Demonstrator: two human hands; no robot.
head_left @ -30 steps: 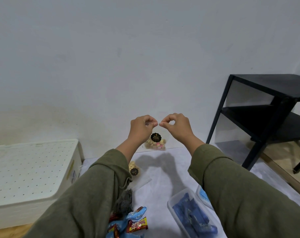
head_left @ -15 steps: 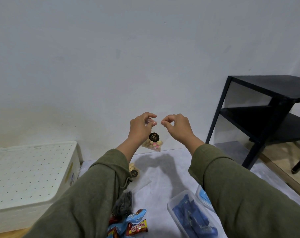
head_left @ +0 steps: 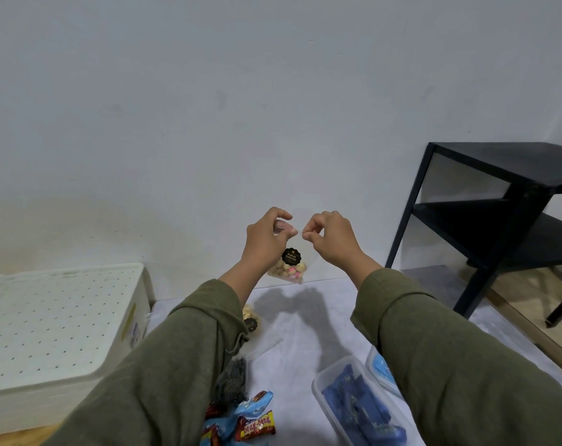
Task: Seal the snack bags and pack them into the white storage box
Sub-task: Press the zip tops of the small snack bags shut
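Note:
A small clear snack bag with a black round label and pale and pink biscuits hangs in the air in front of the wall. My left hand pinches its top edge at the left. My right hand pinches the same top edge at the right, a short gap from the left fingers. A second clear biscuit bag lies on the grey mat, partly behind my left sleeve. The white storage box stands at the left with its perforated lid on.
A black metal shelf stands at the right on the wooden floor. On the grey mat near me lie a clear tub of blue wrapped snacks, a second tub behind my right sleeve, loose red and blue wrappers and a dark grey bag.
My two hands have drawn slightly apart along the bag's top edge. The bag has tilted and hangs a little more to the left. The camera has tipped slightly.

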